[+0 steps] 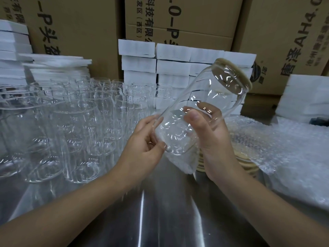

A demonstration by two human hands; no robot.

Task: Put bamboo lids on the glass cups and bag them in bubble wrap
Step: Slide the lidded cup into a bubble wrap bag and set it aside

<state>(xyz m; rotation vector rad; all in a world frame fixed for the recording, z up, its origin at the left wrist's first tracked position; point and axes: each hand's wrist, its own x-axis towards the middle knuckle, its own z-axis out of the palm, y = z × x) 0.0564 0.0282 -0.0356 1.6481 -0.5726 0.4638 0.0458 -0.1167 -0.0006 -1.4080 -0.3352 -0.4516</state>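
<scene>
Head view. My right hand (213, 138) grips the lower body of a glass cup (204, 93), thumb in front and fingers behind. The cup is held off the worktop (156, 211), tilted, with its base toward me and its mouth up to the right. A bamboo lid (244, 74) sits on the mouth. My left hand (144, 139) pinches the edge of a bubble bag (185, 163) at the cup's base; the bag hangs below the base, which seems just inside it. Beneath my right hand is a stack of lids (247, 164), partly under loose bubble wrap (284, 143). Left: open cups (80, 122), standing close together. Behind: foam boxes (170, 66) and cartons (187, 18).
</scene>
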